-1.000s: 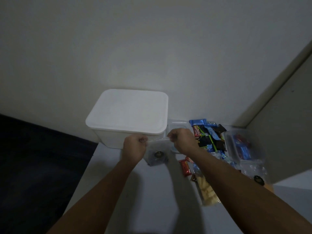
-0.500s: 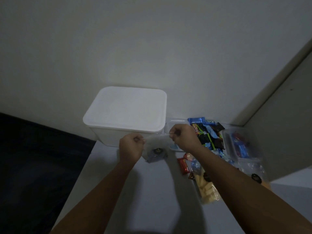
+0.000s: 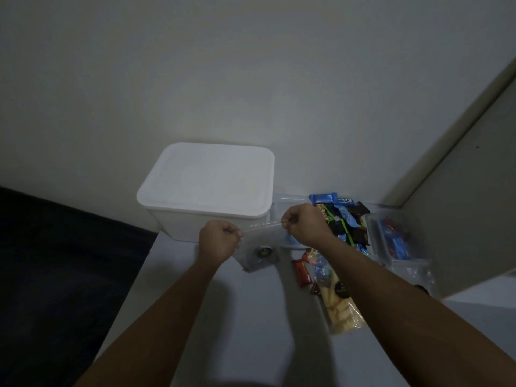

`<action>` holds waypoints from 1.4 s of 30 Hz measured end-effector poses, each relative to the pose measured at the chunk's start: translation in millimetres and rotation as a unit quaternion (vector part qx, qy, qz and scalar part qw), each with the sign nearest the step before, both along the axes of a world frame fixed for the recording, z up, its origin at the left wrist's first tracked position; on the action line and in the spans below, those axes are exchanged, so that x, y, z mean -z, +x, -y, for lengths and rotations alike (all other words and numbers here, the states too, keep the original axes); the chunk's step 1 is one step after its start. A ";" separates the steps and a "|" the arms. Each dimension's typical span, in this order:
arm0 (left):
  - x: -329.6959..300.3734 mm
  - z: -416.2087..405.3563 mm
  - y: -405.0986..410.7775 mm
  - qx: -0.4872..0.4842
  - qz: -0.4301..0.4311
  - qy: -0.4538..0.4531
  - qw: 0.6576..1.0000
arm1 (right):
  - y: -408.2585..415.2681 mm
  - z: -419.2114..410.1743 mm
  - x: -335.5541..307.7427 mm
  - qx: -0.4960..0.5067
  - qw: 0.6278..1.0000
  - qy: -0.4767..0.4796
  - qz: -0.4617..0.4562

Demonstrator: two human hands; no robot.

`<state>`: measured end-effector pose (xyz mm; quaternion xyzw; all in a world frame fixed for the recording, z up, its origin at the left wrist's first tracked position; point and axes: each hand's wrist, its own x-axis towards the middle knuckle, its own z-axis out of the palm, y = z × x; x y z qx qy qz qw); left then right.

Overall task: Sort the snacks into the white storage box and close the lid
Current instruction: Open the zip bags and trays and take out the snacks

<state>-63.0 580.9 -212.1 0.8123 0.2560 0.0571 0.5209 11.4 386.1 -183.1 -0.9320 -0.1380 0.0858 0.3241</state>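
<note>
We see left hand [image 3: 220,241] and right hand [image 3: 304,224] each pinching top edge of clear bag [image 3: 261,247], stretched sideways between them, just before lidded white storage box [image 3: 206,188] at tabletop [image 3: 251,331] far-left corner.

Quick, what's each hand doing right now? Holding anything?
Left hand: fingers curled, pinching the left top edge of a clear bag.
Right hand: fingers curled, pinching the bag's right top edge.
</note>
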 end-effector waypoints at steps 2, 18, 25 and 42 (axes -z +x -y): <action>1.0 -0.5 0.6 -0.002 -0.006 0.015 1.000 | -0.4 -2.4 2.3 0.002 1.000 0.019 -0.017; -6.9 24.0 -5.5 -0.090 0.006 -0.227 0.970 | -14.5 3.9 11.7 0.041 0.973 0.162 -0.157; -8.1 23.7 -6.3 -0.090 0.002 -0.234 0.968 | -17.1 -2.0 16.5 0.069 0.973 0.153 -0.160; -24.8 9.5 2.1 -0.128 -0.013 -0.357 0.925 | -8.0 -9.1 7.2 0.126 0.918 0.301 -0.224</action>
